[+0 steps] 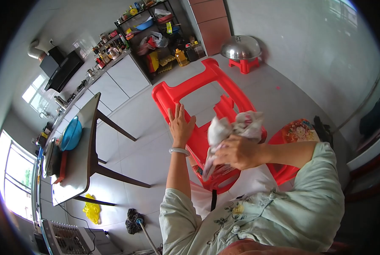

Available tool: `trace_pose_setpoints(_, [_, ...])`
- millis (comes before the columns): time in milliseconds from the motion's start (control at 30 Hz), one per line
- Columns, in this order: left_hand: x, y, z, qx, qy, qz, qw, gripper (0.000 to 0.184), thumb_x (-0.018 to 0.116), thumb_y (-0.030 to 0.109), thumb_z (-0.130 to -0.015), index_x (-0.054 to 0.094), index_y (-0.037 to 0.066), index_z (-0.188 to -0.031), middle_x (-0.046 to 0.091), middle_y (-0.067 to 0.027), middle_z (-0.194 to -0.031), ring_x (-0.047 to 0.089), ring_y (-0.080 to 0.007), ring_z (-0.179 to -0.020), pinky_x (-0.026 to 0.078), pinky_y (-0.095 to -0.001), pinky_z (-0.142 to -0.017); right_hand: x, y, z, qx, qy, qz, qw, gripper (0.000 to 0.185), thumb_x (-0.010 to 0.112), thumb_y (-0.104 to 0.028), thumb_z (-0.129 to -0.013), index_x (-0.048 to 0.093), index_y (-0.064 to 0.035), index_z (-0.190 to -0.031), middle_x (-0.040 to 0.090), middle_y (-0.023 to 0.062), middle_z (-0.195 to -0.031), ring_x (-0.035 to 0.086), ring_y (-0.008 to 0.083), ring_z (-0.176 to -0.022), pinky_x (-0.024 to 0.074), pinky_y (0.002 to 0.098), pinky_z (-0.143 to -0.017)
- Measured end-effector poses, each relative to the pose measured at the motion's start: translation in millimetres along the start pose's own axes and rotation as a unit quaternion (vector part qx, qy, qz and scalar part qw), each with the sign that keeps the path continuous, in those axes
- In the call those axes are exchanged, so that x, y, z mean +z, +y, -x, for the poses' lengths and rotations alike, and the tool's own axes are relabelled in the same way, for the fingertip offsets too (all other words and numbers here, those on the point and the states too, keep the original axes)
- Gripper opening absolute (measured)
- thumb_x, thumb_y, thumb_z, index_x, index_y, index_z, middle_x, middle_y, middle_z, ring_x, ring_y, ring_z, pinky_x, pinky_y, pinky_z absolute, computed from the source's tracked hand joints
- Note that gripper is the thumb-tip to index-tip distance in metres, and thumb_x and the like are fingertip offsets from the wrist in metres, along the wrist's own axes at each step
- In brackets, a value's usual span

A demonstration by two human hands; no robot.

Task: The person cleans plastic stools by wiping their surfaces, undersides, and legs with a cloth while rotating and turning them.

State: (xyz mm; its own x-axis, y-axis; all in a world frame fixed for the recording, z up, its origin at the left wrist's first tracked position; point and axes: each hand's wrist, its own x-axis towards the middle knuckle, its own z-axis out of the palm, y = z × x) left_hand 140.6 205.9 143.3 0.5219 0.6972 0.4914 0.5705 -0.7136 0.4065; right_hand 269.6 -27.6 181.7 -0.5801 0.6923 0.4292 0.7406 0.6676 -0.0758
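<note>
A red plastic stool point(224, 75) lies tipped in front of me, its legs and frame pointing away. My left hand point(181, 125) rests on its left side with the fingers stretched out, a pale bangle on the wrist. A whitish cloth point(247, 123) with pink marks is bunched in my right hand point(236, 152), over the near part of the stool. The cloth is slightly blurred and hides some of the red plastic behind it.
On the left stands a table point(84, 146) with a blue basin point(72, 133). A mop point(134, 222) and yellow bag point(92, 209) lie on the floor. Another red seat point(283, 135) is at right. A domed metal lid point(241, 47) sits on a small red stool point(244, 65) by the wall.
</note>
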Motion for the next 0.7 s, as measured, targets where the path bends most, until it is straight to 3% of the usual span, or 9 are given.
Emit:
trace_pose_setpoints(133, [1.7,2.0,-1.2,-0.013,0.012,0.009,1.000,0.065,0.063,0.028,-0.076,0.048,0.004,-0.135,0.039,-0.0131,-0.146,0.020,-0.0371,-0.141,0.026,-0.0442,-0.113,-14.7,37.9,28.8,0.131,0.090,0.154,0.975,0.026,0.061,-0.016,-0.082,0.065,-0.0191,-0.108,0.060,0.0043,-0.117,0.054,0.0227,-0.110,0.0349,0.0472,-0.097])
trace_pose_setpoints(233, [1.2,3.8,0.9,-0.019,0.023,0.034,0.999,0.064,0.066,0.027,-0.075,0.050,0.004,-0.132,0.040,-0.0126,-0.146,0.021,-0.0371,-0.141,0.026,-0.0438,-0.113,-13.6,81.0,51.4,0.293,0.130,0.103,0.942,0.029,0.060,-0.011,-0.083,0.063,-0.0144,-0.112,0.058,0.0081,-0.116,0.050,0.0287,-0.113,0.0415,0.0464,-0.098])
trace_pose_setpoints(300, [1.2,3.4,0.0,-0.014,0.025,0.038,0.999,0.064,0.066,0.025,-0.074,0.051,0.004,-0.132,0.040,-0.0124,-0.145,0.021,-0.0370,-0.140,0.026,-0.0437,-0.113,-18.2,105.7,60.1,0.251,0.155,0.145,0.944,0.034,0.060,-0.008,-0.083,0.060,-0.0124,-0.117,0.058,0.0102,-0.114,0.050,0.0324,-0.113,0.0455,0.0423,-0.096])
trace_pose_setpoints(433, [2.2,-0.9,0.5,-0.009,0.031,0.047,0.998,0.062,0.067,0.023,-0.073,0.052,0.004,-0.131,0.041,-0.0123,-0.145,0.022,-0.0371,-0.140,0.026,-0.0443,-0.113,-27.8,142.5,43.7,0.262,0.197,0.082,0.941,0.041,0.060,-0.007,-0.084,0.056,-0.0122,-0.124,0.060,0.0121,-0.110,0.055,0.0334,-0.105,0.0453,0.0432,-0.092])
trace_pose_setpoints(500, [-0.6,-2.7,5.0,-0.012,0.029,0.049,0.998,0.062,0.067,0.022,-0.074,0.052,0.004,-0.131,0.040,-0.0123,-0.145,0.022,-0.0371,-0.140,0.026,-0.0449,-0.113,-34.9,162.8,31.9,0.302,0.184,0.072,0.933,0.040,0.060,-0.007,-0.084,0.056,-0.0122,-0.123,0.061,0.0109,-0.111,0.055,0.0319,-0.104,0.0446,0.0438,-0.090])
trace_pose_setpoints(600, [-6.6,-4.2,12.8,-0.011,0.032,0.053,0.998,0.061,0.067,0.022,-0.075,0.051,0.004,-0.131,0.040,-0.0127,-0.145,0.022,-0.0374,-0.140,0.026,-0.0458,-0.113,-29.5,200.5,11.5,0.239,0.266,0.164,0.920,0.035,0.059,-0.004,-0.081,0.059,-0.0139,-0.114,0.061,0.0078,-0.109,0.055,0.0301,-0.104,0.0426,0.0437,-0.091])
trace_pose_setpoints(700, [-10.3,-5.8,19.0,-0.012,0.035,0.059,0.998,0.060,0.068,0.021,-0.076,0.051,0.005,-0.132,0.039,-0.0126,-0.146,0.022,-0.0371,-0.140,0.026,-0.0460,-0.113,-16.0,223.3,-13.6,0.256,0.261,0.204,0.908,0.034,0.059,-0.007,-0.080,0.060,-0.0153,-0.113,0.061,0.0064,-0.107,0.055,0.0295,-0.105,0.0417,0.0452,-0.092])
